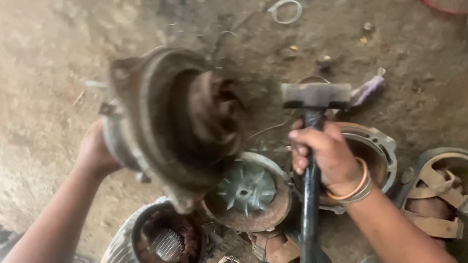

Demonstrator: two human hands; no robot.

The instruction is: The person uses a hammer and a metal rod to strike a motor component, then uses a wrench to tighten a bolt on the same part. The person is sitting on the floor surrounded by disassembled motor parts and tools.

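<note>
my left hand grips the blurred motor end cover raised at centre left; my right hand is closed round the hammer handle, centre right, above the pale fan

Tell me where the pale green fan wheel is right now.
In the head view the pale green fan wheel lies low at centre on the ground, inside a rusty round cover, just left of the hammer handle.

Rusty, matt, seemingly metal housing; dull steel hammer
</note>
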